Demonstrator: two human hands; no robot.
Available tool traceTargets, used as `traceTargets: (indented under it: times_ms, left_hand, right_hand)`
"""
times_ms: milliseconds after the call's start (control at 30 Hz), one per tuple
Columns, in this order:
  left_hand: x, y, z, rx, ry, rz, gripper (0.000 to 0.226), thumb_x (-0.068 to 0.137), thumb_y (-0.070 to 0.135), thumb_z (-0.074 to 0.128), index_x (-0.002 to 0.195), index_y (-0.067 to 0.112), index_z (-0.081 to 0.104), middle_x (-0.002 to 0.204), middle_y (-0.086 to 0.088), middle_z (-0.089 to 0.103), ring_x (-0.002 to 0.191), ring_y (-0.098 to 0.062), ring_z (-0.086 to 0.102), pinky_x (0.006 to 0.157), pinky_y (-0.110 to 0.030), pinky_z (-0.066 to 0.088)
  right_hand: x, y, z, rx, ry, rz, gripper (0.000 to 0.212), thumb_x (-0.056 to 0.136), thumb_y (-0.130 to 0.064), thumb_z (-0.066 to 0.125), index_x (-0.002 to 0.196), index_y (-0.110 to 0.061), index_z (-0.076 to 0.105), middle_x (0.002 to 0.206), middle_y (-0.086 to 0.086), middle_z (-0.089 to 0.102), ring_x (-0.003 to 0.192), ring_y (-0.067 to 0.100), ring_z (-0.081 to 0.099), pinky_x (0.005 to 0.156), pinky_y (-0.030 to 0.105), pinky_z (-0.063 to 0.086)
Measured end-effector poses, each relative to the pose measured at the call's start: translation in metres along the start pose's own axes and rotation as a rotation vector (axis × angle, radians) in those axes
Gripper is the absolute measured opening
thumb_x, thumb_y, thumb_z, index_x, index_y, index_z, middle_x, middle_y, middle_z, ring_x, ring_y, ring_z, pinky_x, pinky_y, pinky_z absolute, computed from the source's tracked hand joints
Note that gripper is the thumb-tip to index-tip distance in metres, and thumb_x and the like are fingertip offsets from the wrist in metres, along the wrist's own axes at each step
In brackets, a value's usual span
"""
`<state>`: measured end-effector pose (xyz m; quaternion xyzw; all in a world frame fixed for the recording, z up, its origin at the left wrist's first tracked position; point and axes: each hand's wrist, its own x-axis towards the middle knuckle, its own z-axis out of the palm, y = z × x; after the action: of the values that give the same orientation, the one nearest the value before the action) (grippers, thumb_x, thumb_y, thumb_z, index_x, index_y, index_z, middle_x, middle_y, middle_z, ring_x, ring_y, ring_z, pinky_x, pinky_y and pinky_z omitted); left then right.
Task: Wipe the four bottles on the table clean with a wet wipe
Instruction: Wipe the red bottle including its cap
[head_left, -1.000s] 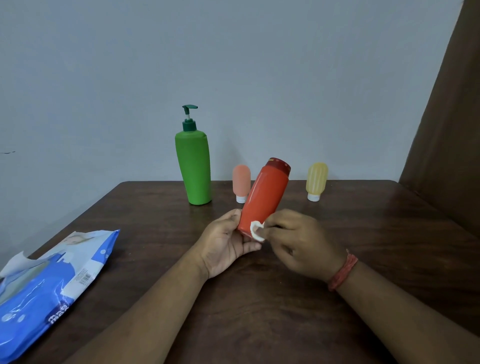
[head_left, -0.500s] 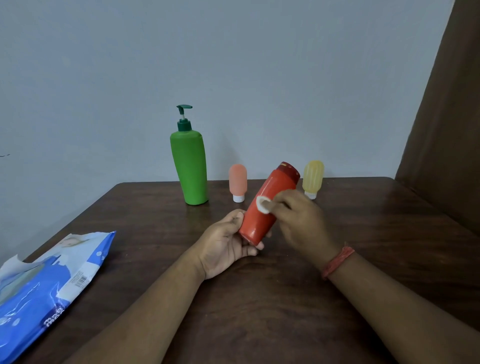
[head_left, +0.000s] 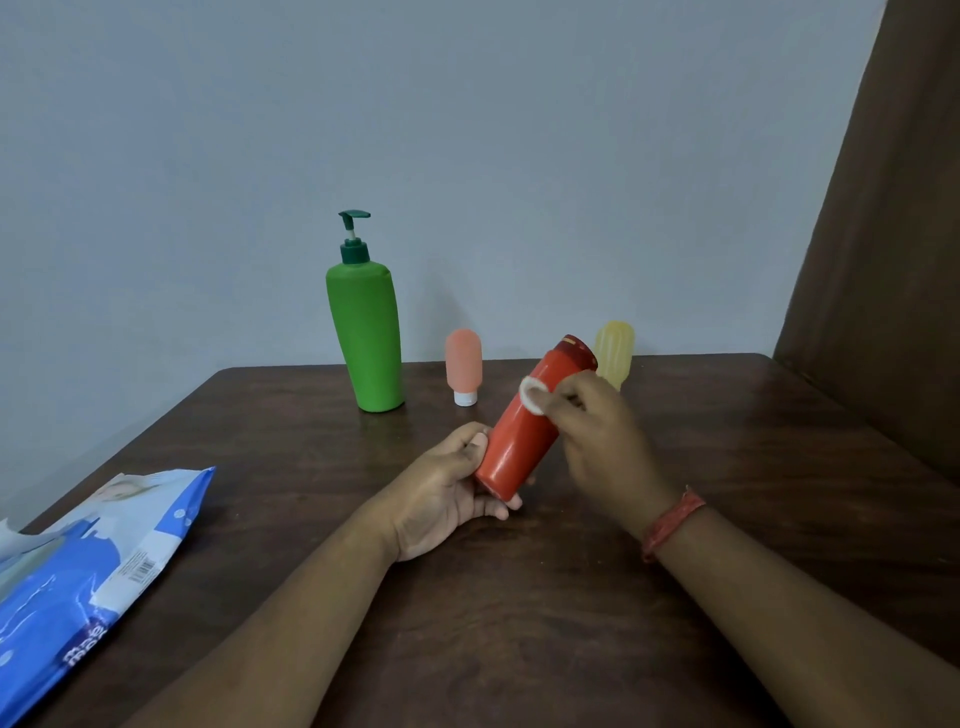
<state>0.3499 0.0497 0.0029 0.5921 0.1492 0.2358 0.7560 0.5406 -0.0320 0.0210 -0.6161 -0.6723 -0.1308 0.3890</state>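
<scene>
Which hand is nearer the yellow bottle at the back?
Right. The right hand, wiping the red bottle, sits just in front of the yellow bottle; the left hand holds the red bottle's base, farther off.

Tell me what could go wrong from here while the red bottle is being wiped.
The left hand grips only the base of the tilted red bottle, so pressure from the wipe pinched in the right hand might lever it loose. The yellow bottle stands close behind the right hand and could get knocked over.
</scene>
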Motion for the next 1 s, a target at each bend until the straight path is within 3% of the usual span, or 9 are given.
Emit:
traceTargets:
  times_ms: [167, 367, 433, 533, 600, 700, 767, 867, 1000]
  left_hand:
    - [0.001, -0.001, 0.003, 0.09, -0.006, -0.001, 0.038, 0.102, 0.036, 0.044, 0.125, 0.006, 0.049, 0.11, -0.024, 0.067, 0.088, -0.028, 0.065, 0.073, -0.034, 0.054]
    - [0.001, -0.003, 0.004, 0.09, 0.025, 0.007, 0.041, 0.1, 0.037, 0.047, 0.126, 0.006, 0.049, 0.104, -0.017, 0.065, 0.088, -0.027, 0.065, 0.074, -0.034, 0.055]
    - [0.001, -0.003, 0.005, 0.101, 0.028, 0.01, 0.044, 0.098, 0.038, 0.049, 0.127, 0.005, 0.05, 0.104, -0.017, 0.063, 0.087, -0.027, 0.065, 0.074, -0.034, 0.055]
    - [0.002, -0.003, 0.006, 0.118, 0.031, 0.012, 0.046, 0.097, 0.039, 0.05, 0.127, 0.004, 0.05, 0.104, -0.017, 0.062, 0.087, -0.027, 0.065, 0.074, -0.034, 0.055]
    - [0.002, -0.003, 0.006, 0.089, 0.043, 0.02, 0.044, 0.096, 0.038, 0.05, 0.125, 0.004, 0.051, 0.104, -0.017, 0.063, 0.085, -0.027, 0.065, 0.072, -0.034, 0.054]
    - [0.002, -0.004, 0.005, 0.017, 0.056, 0.047, 0.044, 0.097, 0.036, 0.052, 0.13, 0.007, 0.053, 0.105, -0.019, 0.063, 0.083, -0.028, 0.062, 0.071, -0.033, 0.053]
    - [0.003, -0.004, 0.004, 0.001, 0.061, 0.055, 0.043, 0.097, 0.035, 0.051, 0.13, 0.007, 0.052, 0.106, -0.02, 0.062, 0.083, -0.028, 0.061, 0.072, -0.033, 0.052]
    - [0.003, -0.003, 0.004, 0.028, 0.056, 0.051, 0.04, 0.097, 0.038, 0.049, 0.123, 0.007, 0.053, 0.106, -0.019, 0.062, 0.083, -0.027, 0.062, 0.073, -0.033, 0.052]
    - [0.003, -0.004, 0.005, 0.023, 0.07, 0.051, 0.04, 0.104, 0.04, 0.043, 0.125, 0.007, 0.052, 0.101, -0.013, 0.065, 0.081, -0.024, 0.061, 0.072, -0.032, 0.052]
  right_hand:
    - [0.01, 0.016, -0.009, -0.088, 0.182, 0.072, 0.036, 0.095, 0.001, 0.054, 0.128, -0.01, 0.064, 0.105, 0.005, 0.052, 0.091, 0.018, 0.053, 0.076, 0.039, 0.053]
    - [0.001, 0.0, -0.005, -0.112, 0.018, -0.126, 0.048, 0.102, -0.033, 0.031, 0.12, -0.011, 0.069, 0.095, 0.003, 0.055, 0.085, 0.005, 0.043, 0.076, 0.024, 0.043]
    - [0.005, 0.005, -0.009, -0.07, 0.08, -0.033, 0.04, 0.1, -0.028, 0.039, 0.12, -0.01, 0.069, 0.095, 0.0, 0.053, 0.083, 0.001, 0.04, 0.075, 0.021, 0.041]
    - [0.006, 0.011, -0.008, -0.113, 0.114, 0.097, 0.039, 0.098, -0.024, 0.039, 0.125, -0.01, 0.064, 0.104, 0.001, 0.05, 0.091, 0.006, 0.042, 0.076, 0.031, 0.049]
    - [0.002, -0.001, -0.006, -0.072, 0.028, -0.036, 0.041, 0.099, -0.027, 0.037, 0.124, -0.011, 0.065, 0.101, 0.0, 0.05, 0.087, 0.006, 0.042, 0.071, 0.031, 0.046]
    - [-0.009, -0.017, -0.003, -0.119, -0.151, -0.327, 0.032, 0.096, -0.012, 0.055, 0.127, -0.014, 0.063, 0.097, 0.0, 0.05, 0.08, 0.004, 0.036, 0.065, 0.023, 0.036]
    - [-0.004, -0.013, -0.001, -0.145, -0.095, -0.329, 0.036, 0.094, -0.009, 0.058, 0.129, -0.013, 0.063, 0.095, 0.002, 0.051, 0.077, 0.008, 0.041, 0.062, 0.027, 0.043]
    - [0.006, -0.001, -0.001, -0.166, 0.092, -0.113, 0.044, 0.088, 0.002, 0.064, 0.13, -0.01, 0.064, 0.094, 0.004, 0.05, 0.078, 0.015, 0.047, 0.066, 0.037, 0.053]
    - [-0.003, -0.022, -0.001, -0.169, -0.076, -0.224, 0.038, 0.091, -0.004, 0.063, 0.128, -0.012, 0.062, 0.099, 0.002, 0.053, 0.08, 0.013, 0.051, 0.067, 0.034, 0.053]
